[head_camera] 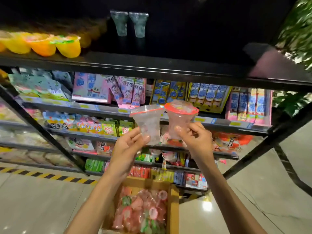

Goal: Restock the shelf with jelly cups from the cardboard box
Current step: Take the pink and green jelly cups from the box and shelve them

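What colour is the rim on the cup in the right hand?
Red, around a clear jelly cup held by the right hand; head view.

The black top shelf (152,68) carries a row of yellow and orange jelly cups (42,46) along its front edge at the left end and two clear jelly cups (129,24) upright side by side toward its back, while the cardboard box (174,208) stands on the tiled floor (42,200) below.
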